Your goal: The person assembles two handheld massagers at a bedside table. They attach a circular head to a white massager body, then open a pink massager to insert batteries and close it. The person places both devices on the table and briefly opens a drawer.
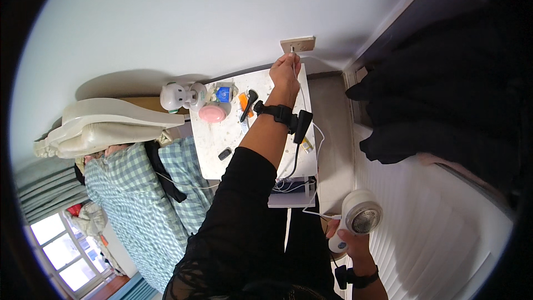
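Observation:
My left hand [285, 72] reaches up to the wall, fingers pinched on the end of a thin white power cable [304, 95] at a beige wall socket [298, 44]. Whether the plug is seated in the socket I cannot tell. Down the right side of the table the cable loops to a white fabric shaver [358, 211] with a round metal mesh head. My right hand [350, 241] grips the shaver by its handle at the lower right, mesh facing up. Black straps with small devices circle both wrists.
A white bedside table [208, 155] holds a pink round container [212, 114], a blue box [224, 94], a white figure-shaped lamp [179, 98] and small items. An open drawer [294, 197] contains cables. A checkered bed [127, 200] lies left; dark clothes [438, 89] hang right.

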A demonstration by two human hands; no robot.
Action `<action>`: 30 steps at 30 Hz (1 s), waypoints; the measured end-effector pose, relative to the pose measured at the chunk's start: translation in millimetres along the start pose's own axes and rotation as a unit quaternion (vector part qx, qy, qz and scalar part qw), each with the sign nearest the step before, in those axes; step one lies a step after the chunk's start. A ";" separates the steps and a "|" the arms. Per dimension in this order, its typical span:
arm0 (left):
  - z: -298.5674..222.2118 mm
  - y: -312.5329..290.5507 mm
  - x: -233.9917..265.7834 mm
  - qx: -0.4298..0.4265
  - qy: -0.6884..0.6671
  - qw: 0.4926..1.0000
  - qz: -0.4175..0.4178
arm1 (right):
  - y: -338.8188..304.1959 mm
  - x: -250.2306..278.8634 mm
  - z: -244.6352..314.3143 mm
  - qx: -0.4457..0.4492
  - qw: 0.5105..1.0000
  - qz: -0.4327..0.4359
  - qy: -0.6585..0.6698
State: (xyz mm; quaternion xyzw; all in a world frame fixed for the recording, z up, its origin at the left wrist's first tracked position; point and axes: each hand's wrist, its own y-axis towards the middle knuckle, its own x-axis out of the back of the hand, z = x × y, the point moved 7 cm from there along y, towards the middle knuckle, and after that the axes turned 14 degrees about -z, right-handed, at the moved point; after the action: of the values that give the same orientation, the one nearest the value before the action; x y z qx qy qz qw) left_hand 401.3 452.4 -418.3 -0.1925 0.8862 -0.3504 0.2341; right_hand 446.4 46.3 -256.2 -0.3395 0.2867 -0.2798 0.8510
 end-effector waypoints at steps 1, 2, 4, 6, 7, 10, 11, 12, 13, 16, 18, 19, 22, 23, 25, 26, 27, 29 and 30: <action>1.1 1.3 -1.0 -0.007 -0.015 1.000 -0.009 | 0.6 1.7 -1.5 -0.017 0.999 -0.026 -0.028; 3.1 2.8 0.0 -0.005 -0.027 0.999 -0.027 | -0.5 2.2 -1.2 -0.022 0.998 -0.048 -0.035; 3.6 4.9 -2.6 -0.020 -0.026 0.999 -0.025 | -1.4 3.1 0.8 -0.029 0.996 -0.073 -0.044; 4.2 6.4 -2.1 -0.024 -0.028 0.999 -0.033 | -0.5 3.3 1.1 -0.037 0.995 -0.077 -0.050; 4.6 6.8 -2.4 -0.025 -0.033 0.999 -0.036 | 1.5 1.6 2.5 -0.031 0.997 -0.061 -0.034; 6.6 7.5 -2.2 -0.020 -0.045 0.998 -0.044 | 6.1 0.4 4.4 -0.021 0.999 -0.024 -0.011; 7.8 7.9 -2.3 -0.010 -0.046 0.997 -0.053 | 7.4 0.8 5.0 -0.017 1.000 -0.022 -0.011; 6.1 8.5 -4.7 -0.016 -0.049 0.998 -0.046 | 9.1 -0.3 6.6 -0.009 1.000 -0.014 0.004; 5.7 8.1 -5.6 -0.013 -0.050 0.998 -0.045 | 9.5 1.0 6.4 -0.015 1.000 -0.022 -0.011; 0.9 8.5 -10.2 -0.021 -0.053 0.997 -0.054 | 11.0 -1.2 11.2 -0.022 0.999 -0.042 -0.021; 0.7 8.4 -14.3 -0.025 -0.053 0.996 -0.062 | 12.1 -3.7 14.2 -0.031 0.996 -0.072 -0.046; 1.7 8.8 -14.1 -0.025 -0.051 0.996 -0.069 | 13.4 -6.9 18.3 -0.026 0.996 -0.073 -0.040; 5.1 16.0 -14.4 -0.032 -0.051 0.996 -0.060 | 18.6 -13.6 25.8 -0.024 0.997 -0.070 -0.025; 6.5 19.3 -13.3 -0.038 -0.058 0.996 -0.047 | 21.4 -14.9 26.7 -0.025 0.998 -0.064 -0.015; -1.5 27.8 -16.3 -0.072 0.052 0.994 0.062 | 27.4 -16.3 23.6 -0.035 0.997 -0.065 0.011; -22.9 25.9 -19.3 -0.265 0.264 0.918 0.130 | 34.0 -21.1 22.8 -0.009 0.999 -0.035 0.006; -28.3 23.4 -13.9 -0.325 0.387 0.842 0.189 | 38.5 -22.9 24.4 0.008 1.000 -0.001 0.014; -38.0 6.8 -1.7 -0.338 0.381 0.811 0.289 | 45.3 -16.5 20.6 0.009 0.999 -0.014 0.040; -32.3 14.8 31.0 -0.146 0.270 0.944 0.118 | 45.9 -12.6 17.3 -0.018 0.998 -0.038 0.046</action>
State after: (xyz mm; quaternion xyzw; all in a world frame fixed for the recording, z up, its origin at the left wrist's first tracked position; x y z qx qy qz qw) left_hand 355.6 464.0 -416.7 -0.0168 0.9740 -0.2259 -0.0055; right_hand 462.5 90.1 -275.8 -0.3519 0.3176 -0.3219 0.8196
